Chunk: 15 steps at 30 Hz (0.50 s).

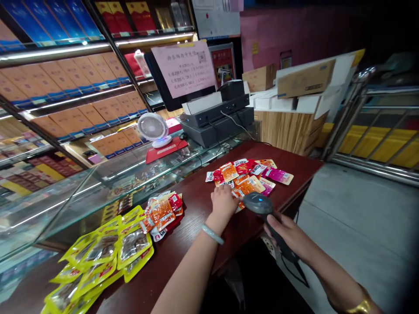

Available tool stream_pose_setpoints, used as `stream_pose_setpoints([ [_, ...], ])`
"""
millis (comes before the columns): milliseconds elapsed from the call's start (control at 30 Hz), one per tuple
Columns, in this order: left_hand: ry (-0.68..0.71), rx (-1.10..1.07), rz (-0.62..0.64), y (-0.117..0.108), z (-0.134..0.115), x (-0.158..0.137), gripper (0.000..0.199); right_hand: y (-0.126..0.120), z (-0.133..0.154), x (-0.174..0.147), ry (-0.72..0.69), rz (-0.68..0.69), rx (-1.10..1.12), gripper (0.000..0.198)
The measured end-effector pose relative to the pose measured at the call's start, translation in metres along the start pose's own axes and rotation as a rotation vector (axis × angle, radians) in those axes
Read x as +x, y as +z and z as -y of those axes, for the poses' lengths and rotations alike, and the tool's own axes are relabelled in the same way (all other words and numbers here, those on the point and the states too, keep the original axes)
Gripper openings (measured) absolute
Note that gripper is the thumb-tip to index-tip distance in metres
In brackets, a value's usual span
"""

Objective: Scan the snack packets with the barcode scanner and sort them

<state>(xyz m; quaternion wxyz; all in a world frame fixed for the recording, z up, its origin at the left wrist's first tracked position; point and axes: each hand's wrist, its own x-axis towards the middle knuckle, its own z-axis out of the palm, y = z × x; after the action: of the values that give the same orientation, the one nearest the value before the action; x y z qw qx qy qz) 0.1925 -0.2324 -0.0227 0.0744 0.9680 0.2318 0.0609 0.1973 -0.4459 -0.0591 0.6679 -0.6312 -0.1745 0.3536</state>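
My right hand [284, 231] is wrapped round the handle of a dark barcode scanner [258, 204], its head tilted toward the packets and a small blue light on top. My left hand [224, 201], a pale bangle at its wrist, is closed at the near edge of a loose pile of snack packets [248, 186]. Its curled fingers are on a small packet there, mostly hidden beneath them. The pile mixes orange, red, white and purple packets. Farther left lies a smaller heap of similar packets [163, 212], beside several yellow-edged clear food pouches [134, 242].
Everything lies on a dark red counter [193, 235]. A glass display case [108, 187] runs along its far side, with a small white fan [153, 127], a monitor bearing a pink notice [183, 67] and a cash drawer [219, 124]. Metal railing [376, 165] stands at right.
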Motion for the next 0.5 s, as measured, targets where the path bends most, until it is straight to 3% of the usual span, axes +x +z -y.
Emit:
stream_pose_setpoints([
  [200,-0.080,-0.276,0.042,-0.006,0.010,0.005,0.015,-0.009,0.000,-0.002,-0.006,-0.062,0.046,0.052],
  [333,-0.149,-0.384,0.073,-0.009,0.012,0.008,0.043,-0.007,-0.003,0.007,0.002,-0.047,0.080,0.054],
  [433,-0.172,-0.223,0.023,-0.008,-0.001,0.010,0.068,-0.005,-0.005,0.013,0.007,-0.052,0.107,0.059],
  [500,-0.109,-0.108,-0.073,-0.005,-0.012,0.010,0.070,-0.005,-0.005,0.014,0.009,-0.056,0.123,0.060],
])
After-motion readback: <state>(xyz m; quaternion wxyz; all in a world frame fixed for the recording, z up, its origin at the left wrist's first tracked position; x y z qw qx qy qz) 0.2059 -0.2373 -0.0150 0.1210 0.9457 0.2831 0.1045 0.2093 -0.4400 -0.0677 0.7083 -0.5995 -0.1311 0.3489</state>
